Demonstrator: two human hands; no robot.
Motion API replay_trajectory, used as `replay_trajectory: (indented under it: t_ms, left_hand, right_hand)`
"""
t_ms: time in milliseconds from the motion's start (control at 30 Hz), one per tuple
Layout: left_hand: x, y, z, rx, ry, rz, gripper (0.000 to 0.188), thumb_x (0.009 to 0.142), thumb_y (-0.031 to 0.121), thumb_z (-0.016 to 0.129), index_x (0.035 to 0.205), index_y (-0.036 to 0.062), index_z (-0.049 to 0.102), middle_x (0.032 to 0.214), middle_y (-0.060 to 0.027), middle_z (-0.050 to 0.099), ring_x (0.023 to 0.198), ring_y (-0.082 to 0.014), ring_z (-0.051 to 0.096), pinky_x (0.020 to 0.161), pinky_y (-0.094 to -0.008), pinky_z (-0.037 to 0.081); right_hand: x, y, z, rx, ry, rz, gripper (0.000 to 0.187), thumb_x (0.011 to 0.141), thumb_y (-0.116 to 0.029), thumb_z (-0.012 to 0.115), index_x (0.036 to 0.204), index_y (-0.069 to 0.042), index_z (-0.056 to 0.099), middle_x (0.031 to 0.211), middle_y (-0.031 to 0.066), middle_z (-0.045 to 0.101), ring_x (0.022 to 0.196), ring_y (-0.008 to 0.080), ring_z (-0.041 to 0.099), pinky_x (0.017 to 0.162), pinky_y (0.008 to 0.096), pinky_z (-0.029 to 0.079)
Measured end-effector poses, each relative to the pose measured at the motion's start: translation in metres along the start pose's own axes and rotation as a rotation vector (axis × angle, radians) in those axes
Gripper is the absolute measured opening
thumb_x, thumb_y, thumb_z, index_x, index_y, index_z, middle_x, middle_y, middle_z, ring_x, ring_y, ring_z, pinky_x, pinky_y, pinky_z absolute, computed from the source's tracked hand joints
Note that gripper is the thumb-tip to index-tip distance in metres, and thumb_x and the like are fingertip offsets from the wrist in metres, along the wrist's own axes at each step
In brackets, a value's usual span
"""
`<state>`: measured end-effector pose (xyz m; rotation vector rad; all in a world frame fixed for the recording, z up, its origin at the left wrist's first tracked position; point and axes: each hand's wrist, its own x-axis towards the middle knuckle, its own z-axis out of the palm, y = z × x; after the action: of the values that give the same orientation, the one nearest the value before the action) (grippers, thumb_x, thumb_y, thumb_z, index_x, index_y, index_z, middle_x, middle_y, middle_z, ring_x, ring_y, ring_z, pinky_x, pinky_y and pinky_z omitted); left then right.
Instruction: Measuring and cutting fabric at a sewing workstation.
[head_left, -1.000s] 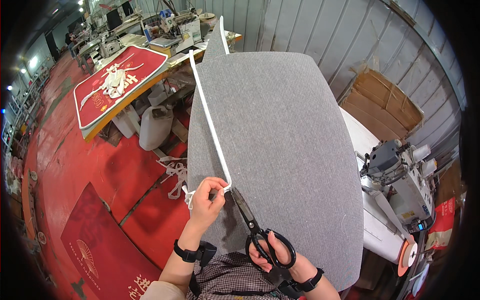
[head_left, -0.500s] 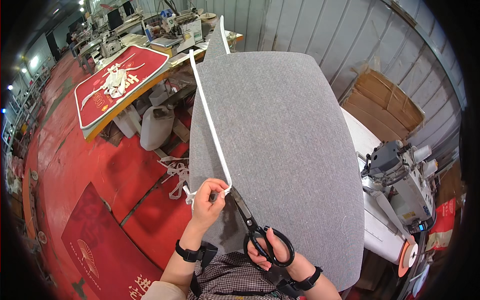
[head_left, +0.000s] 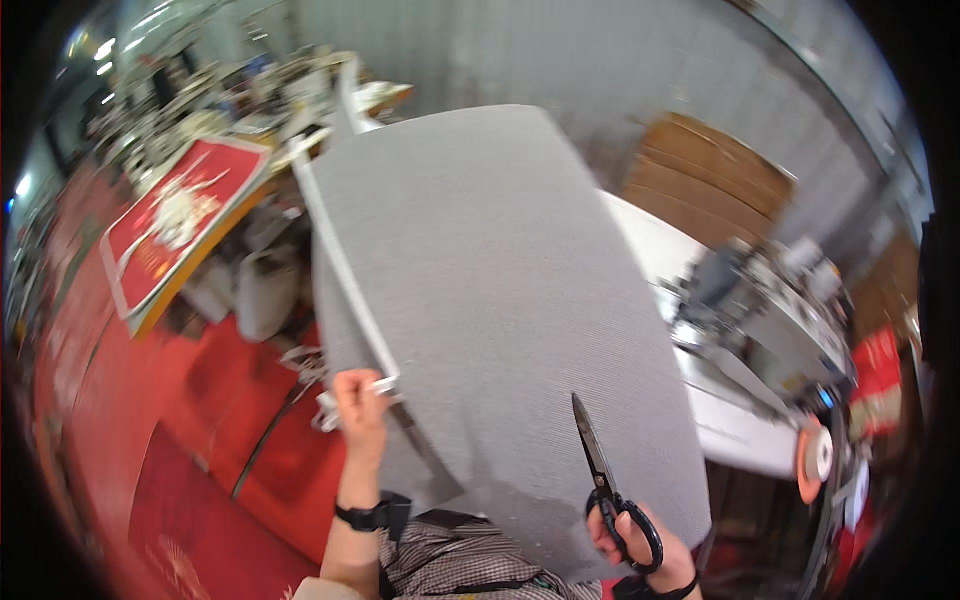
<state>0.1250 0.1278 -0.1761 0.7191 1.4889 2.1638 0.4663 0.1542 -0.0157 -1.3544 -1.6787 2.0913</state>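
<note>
A large grey fabric mat [head_left: 480, 270] lies in front of me, with a white binding strip [head_left: 342, 268] along its left edge. My left hand [head_left: 360, 415] is closed in a pinch at the lower end of the strip, by the mat's left edge. My right hand [head_left: 640, 545] has its fingers through the black handles of a pair of scissors [head_left: 597, 455]. The blades are together, point away from me over the mat's lower right and stand apart from the strip. Motion blurs much of the picture.
A sewing machine [head_left: 770, 310] stands on a white table [head_left: 740, 432] at right, near an orange-edged spool [head_left: 815, 460]. Brown cardboard [head_left: 700, 180] leans on the wall. At far left, a red mat [head_left: 225, 165] with white strips covers a table; a plastic jug [head_left: 268, 295] sits below.
The scissors in my right hand have moved right, away from the strip end and my left hand. The whole view has shifted, and the mat appears further left.
</note>
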Motion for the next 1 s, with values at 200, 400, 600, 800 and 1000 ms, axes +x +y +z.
replay_trajectory:
  t_ms: [200, 400, 600, 800, 1000]
  left_hand:
    - [-0.002, -0.006, -0.024, 0.389, -0.016, 0.278, 0.015, 0.085, 0.005, 0.056, 0.097, 0.0054, 0.047, 0.078, 0.0013, 0.042, 0.067, -0.0053, 0.039, 0.058, -0.018, 0.032]
    - [-0.003, -0.008, -0.005, 0.418, -0.06, 0.263, 0.011, 0.086, 0.004, 0.058, 0.079, 0.0032, 0.05, 0.074, 0.0031, 0.041, 0.064, -0.0041, 0.037, 0.056, -0.0178, 0.031]
    - [-0.006, -0.011, -0.006, 0.498, 0.043, 0.205, 0.011, 0.087, 0.008, 0.058, 0.081, 0.0034, 0.051, 0.073, 0.0028, 0.045, 0.065, -0.0044, 0.039, 0.057, -0.0187, 0.033]
    - [-0.004, -0.016, -0.007, 0.494, 0.015, 0.285, 0.013, 0.089, 0.012, 0.057, 0.082, 0.0025, 0.053, 0.074, 0.0024, 0.048, 0.068, -0.0048, 0.042, 0.06, -0.0191, 0.035]
    - [-0.002, -0.016, -0.013, 0.552, 0.002, 0.279, 0.015, 0.09, 0.014, 0.055, 0.083, 0.0012, 0.052, 0.074, 0.0025, 0.048, 0.068, -0.0056, 0.042, 0.062, -0.0198, 0.036]
  right_hand:
    - [-0.062, 0.016, -0.063, -0.604, 0.958, -0.006, 0.031, 0.078, -0.022, 0.068, 0.087, 0.003, 0.054, 0.067, 0.0169, 0.06, 0.059, 0.0289, 0.06, 0.056, 0.0363, 0.046]
    - [-0.074, 0.082, -0.137, -0.695, 1.197, 0.09, 0.038, 0.076, -0.029, 0.068, 0.089, 0.003, 0.053, 0.074, 0.0207, 0.063, 0.072, 0.0369, 0.063, 0.064, 0.0412, 0.049]
    - [-0.018, 0.113, -0.196, -0.82, 1.276, 0.149, 0.043, 0.075, -0.028, 0.069, 0.098, 0.0, 0.048, 0.08, 0.0213, 0.063, 0.081, 0.0371, 0.062, 0.071, 0.0432, 0.05]
    - [0.014, 0.127, -0.247, -0.893, 1.298, -0.042, 0.038, 0.075, -0.017, 0.067, 0.102, 0.002, 0.048, 0.099, 0.0221, 0.056, 0.091, 0.0403, 0.057, 0.076, 0.0458, 0.049]
    - [0.014, 0.063, -0.185, -1.1, 1.011, -0.117, 0.039, 0.076, -0.025, 0.066, 0.101, 0.002, 0.053, 0.1, 0.0208, 0.056, 0.095, 0.0364, 0.055, 0.082, 0.0427, 0.047]
